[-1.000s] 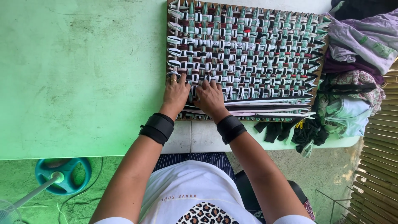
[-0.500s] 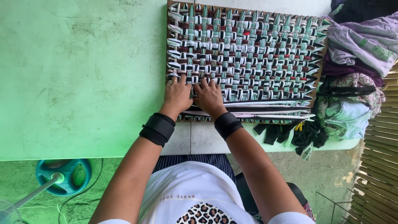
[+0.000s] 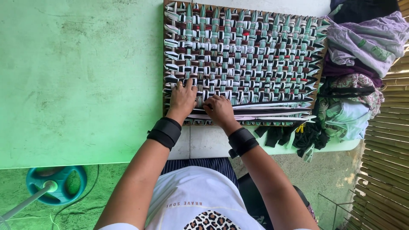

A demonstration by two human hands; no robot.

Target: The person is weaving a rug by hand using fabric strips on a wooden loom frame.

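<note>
Woven mat [image 3: 243, 64] of fabric strips, black/white/green w/ bits of red, lay flat on the green table [image 3: 76, 76], stretched over a brown frame whose edge showed at the mat's near and left sides. Both hands were on the mat's near-left corner. Left hand [image 3: 182, 100] lay palm down, fingers spread apart and flat on the woven rows, ring on one finger; grip held nothing, just pressed. Right hand [image 3: 219, 110] sat just beside it, touching the mat at the last woven row, fingers curled in toward the strips; couldn't tell if that grip pinched a strip or only pushed. Loose long strips [image 3: 264, 111], white and black, ran along the near edge of the mat to the right of the right hand, not yet woven tight. Both wrists wore black wristbands [image 3: 165, 132]. Pile of folded cloth [image 3: 362, 64], purple, floral and pale green, sat on the table right of the mat, touching its edge. Dark scraps [image 3: 298, 136] hung over the table's near edge. Below left, on the floor, a teal round stand base [image 3: 57, 185]. No packages or signs seen.
</note>
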